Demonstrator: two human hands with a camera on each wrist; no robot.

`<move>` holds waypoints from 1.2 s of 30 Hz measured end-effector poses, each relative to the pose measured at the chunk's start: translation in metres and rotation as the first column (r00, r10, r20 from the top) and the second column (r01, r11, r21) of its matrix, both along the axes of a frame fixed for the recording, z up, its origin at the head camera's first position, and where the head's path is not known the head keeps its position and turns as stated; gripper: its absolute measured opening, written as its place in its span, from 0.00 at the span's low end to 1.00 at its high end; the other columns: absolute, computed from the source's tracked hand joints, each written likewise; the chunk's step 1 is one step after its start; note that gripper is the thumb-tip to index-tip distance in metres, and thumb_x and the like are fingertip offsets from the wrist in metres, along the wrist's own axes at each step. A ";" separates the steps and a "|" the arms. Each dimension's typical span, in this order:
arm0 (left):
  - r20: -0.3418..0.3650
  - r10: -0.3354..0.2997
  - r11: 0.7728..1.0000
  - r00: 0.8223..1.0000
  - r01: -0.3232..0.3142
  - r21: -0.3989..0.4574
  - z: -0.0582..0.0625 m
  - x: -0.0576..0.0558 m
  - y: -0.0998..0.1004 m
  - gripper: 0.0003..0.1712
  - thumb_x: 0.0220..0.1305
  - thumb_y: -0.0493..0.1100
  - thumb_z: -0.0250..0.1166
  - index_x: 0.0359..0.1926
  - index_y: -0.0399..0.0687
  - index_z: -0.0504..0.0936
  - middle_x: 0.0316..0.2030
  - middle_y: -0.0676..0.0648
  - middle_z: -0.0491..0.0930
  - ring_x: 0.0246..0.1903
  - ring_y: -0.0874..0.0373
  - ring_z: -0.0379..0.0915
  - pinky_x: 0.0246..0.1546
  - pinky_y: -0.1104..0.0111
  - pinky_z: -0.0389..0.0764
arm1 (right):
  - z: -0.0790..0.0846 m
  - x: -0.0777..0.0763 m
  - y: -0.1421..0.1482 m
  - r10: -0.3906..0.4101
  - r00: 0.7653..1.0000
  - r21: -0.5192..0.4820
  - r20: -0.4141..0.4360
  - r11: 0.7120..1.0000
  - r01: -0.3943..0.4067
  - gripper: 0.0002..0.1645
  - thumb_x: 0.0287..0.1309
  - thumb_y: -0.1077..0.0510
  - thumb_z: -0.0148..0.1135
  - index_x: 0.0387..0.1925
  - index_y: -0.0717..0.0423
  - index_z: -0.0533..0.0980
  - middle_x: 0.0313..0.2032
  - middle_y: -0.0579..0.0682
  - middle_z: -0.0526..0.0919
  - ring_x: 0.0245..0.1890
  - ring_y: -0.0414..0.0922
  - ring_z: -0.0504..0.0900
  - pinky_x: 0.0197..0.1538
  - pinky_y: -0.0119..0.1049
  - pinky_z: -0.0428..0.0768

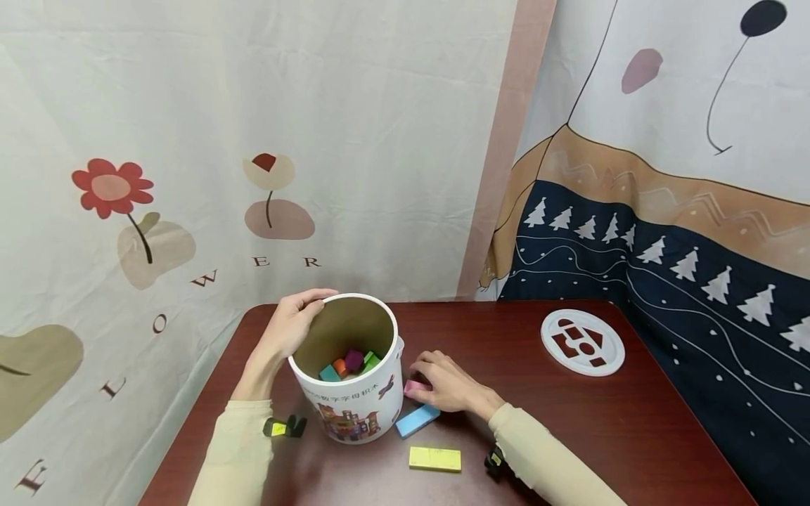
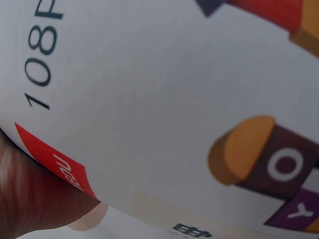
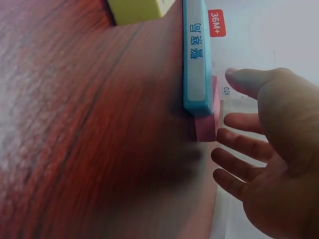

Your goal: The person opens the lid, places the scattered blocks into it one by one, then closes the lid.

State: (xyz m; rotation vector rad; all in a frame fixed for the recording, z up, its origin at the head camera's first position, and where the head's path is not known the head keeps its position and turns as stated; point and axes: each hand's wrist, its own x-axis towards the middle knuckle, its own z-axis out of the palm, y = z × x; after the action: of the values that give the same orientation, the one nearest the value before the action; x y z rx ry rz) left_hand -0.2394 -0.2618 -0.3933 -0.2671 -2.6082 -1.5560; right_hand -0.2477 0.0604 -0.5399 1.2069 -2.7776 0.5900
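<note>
A white bucket (image 1: 392, 351) with printed sides stands tilted toward me at mid-table, several coloured blocks (image 1: 354, 361) lying in its bottom. My left hand (image 1: 294, 323) grips its rim on the left side; in the left wrist view the printed bucket wall (image 2: 134, 99) fills most of the picture. To the bucket's right, my right hand (image 1: 446, 383) is over a pink block (image 1: 414, 388), thumb and fingers spread at its near end. The right wrist view has that pink block (image 3: 205, 128) partly hidden behind a blue block (image 3: 197, 64), fingertips close beside it.
The blue block (image 1: 418, 420) lies by the bucket's base, and a yellow block (image 1: 434, 459) lies nearer to me. A white round lid (image 1: 549, 342) with shaped holes rests at the right rear of the brown table (image 1: 506, 323). Printed curtains (image 1: 392, 140) hang behind.
</note>
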 end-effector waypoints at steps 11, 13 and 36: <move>-0.008 0.003 1.000 1.000 -0.003 -0.007 0.000 0.000 0.001 0.19 0.80 0.41 0.51 0.62 0.45 0.83 0.57 0.42 0.83 0.51 0.48 0.79 0.53 0.51 0.75 | -0.002 -0.003 -0.005 0.047 0.999 0.008 -0.013 0.999 -0.047 0.17 0.59 0.47 0.72 0.45 0.54 0.88 0.41 0.48 0.83 0.40 0.41 0.75 0.46 0.39 0.77; -0.014 0.003 1.000 1.000 -0.004 -0.008 0.000 0.000 0.001 0.19 0.80 0.40 0.51 0.62 0.45 0.84 0.56 0.42 0.83 0.51 0.49 0.79 0.53 0.51 0.75 | -0.001 -0.003 -0.005 0.049 0.999 0.012 -0.005 0.999 -0.049 0.17 0.58 0.48 0.73 0.44 0.53 0.88 0.40 0.47 0.83 0.39 0.40 0.75 0.45 0.38 0.77; -0.009 0.009 1.000 1.000 -0.009 -0.012 0.001 0.001 0.001 0.19 0.80 0.40 0.51 0.62 0.45 0.84 0.57 0.42 0.83 0.52 0.48 0.78 0.54 0.51 0.74 | -0.003 -0.004 -0.003 0.054 0.998 0.020 0.036 0.998 -0.055 0.15 0.60 0.53 0.71 0.47 0.53 0.86 0.41 0.45 0.81 0.36 0.37 0.76 0.38 0.27 0.77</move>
State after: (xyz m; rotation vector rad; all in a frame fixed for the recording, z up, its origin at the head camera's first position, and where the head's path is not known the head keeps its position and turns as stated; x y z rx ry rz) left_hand -0.2386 -0.2612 -0.3927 -0.2625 -2.6091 -1.5339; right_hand -0.2513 0.0577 -0.5425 1.2924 -2.7946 0.5929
